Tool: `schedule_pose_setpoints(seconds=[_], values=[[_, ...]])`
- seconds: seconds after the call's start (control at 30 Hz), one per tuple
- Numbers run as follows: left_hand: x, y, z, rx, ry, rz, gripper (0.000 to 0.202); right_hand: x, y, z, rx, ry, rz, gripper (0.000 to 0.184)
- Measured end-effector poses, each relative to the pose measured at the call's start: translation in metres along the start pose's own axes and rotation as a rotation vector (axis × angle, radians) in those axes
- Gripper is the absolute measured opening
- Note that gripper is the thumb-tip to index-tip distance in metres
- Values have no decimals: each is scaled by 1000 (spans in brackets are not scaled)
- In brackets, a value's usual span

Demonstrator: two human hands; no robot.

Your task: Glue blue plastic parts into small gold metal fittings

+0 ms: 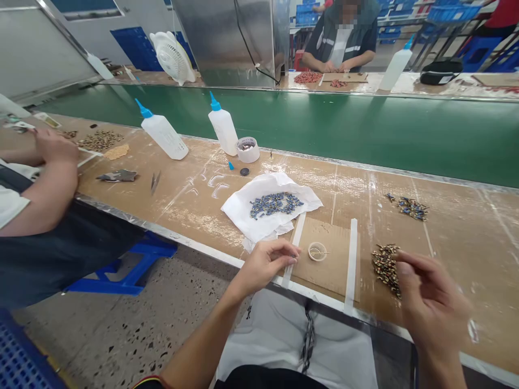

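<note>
Taking the cardboard pad (332, 278) as the clock's centre, the right hand (430, 294) is between three and four o'clock, thumb and fingers drawn together at the edge of a heap of small dark-and-gold parts (384, 265); whether it holds one I cannot tell. The left hand (270, 259) is at nine o'clock, thumb and fingertips pinching a tiny piece, too small to make out clearly. On the pad, between two white strips (352, 259), sits a small round dish (312, 257) with a thin wire-like piece in it.

Farther up the tabletop (466, 237), at ten to eleven o'clock, small blue parts (278, 203) lie spread on a white sheet (241, 208); a smaller cluster of blue-and-gold parts (411, 208) lies at two o'clock. Toward eleven stand a tape roll (248, 153) and, just beside it, a blue-capped bottle (224, 128), with a second bottle (165, 136) nearer ten.

Beyond runs a green belt (324, 121). Across it, at twelve, a co-worker (338, 46) sits by red parts (308, 78)
</note>
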State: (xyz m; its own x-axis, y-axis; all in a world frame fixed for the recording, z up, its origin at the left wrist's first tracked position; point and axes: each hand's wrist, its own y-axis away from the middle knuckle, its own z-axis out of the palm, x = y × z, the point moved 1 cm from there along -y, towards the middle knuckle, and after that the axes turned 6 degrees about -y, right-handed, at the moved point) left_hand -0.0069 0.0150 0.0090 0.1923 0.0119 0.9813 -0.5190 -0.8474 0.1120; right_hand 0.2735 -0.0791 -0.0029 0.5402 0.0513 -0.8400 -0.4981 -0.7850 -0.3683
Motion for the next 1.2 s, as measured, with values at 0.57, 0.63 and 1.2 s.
schedule_pose_setpoints(seconds=[0.57,0.63,1.2], values=[[-1,-2,23,-61,-165,77,7,-58,-11,69,-683,-141,-103,11],[-3,-3,21,-70,-170,91,7,-65,-17,73,-779,-128,-97,10],[-17,-5,10,-110,-78,22,15,-77,-49,76,-848,-82,-41,12]])
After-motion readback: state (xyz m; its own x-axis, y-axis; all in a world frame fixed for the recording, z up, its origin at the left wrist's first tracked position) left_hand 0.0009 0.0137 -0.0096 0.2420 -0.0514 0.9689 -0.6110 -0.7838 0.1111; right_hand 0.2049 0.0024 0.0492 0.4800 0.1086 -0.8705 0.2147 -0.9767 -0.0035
